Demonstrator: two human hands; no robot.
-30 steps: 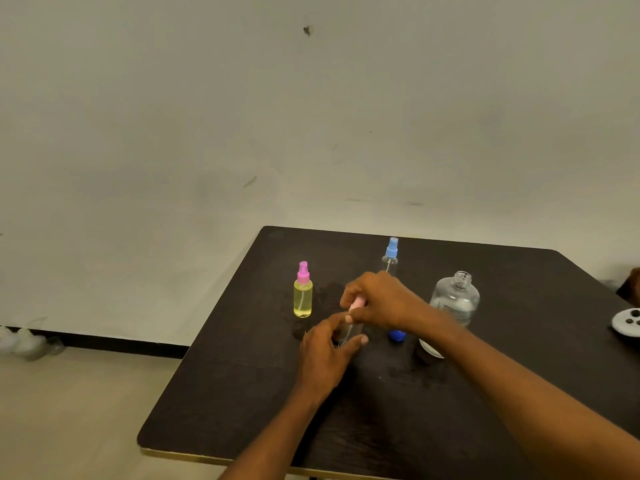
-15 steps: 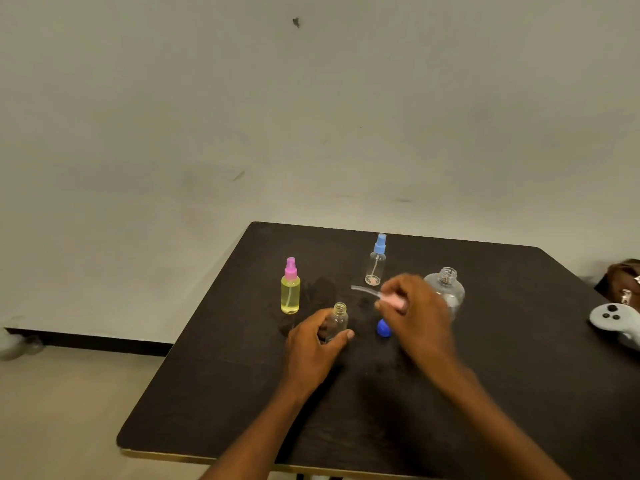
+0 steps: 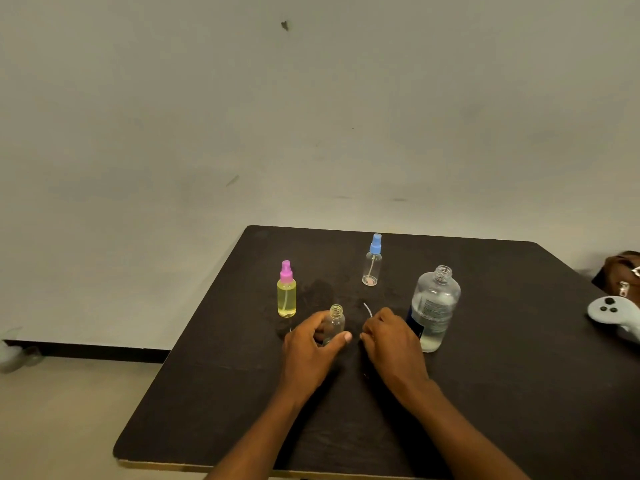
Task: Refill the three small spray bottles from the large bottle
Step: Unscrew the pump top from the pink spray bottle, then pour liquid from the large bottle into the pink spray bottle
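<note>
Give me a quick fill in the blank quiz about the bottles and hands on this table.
1. The bottle of yellow liquid wears a ___ spray top.
2. The left hand grips the uncapped small bottle, one of ___ small bottles here.
3. The near-empty bottle at the back has a ___ spray top.
4. The right hand, a thin tube sticking out of it, lies ___ the uncapped small bottle and the large bottle.
Missing words: pink; three; blue; between.

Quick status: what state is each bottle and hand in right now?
Pink-capped bottle: capped, upright, yellow liquid.
Blue-capped bottle: capped, upright, looks empty.
Open small bottle: uncapped, gripped by left hand.
Large bottle: uncapped, upright, partly full.
Spray head: off, tube showing, held by right hand.
</note>
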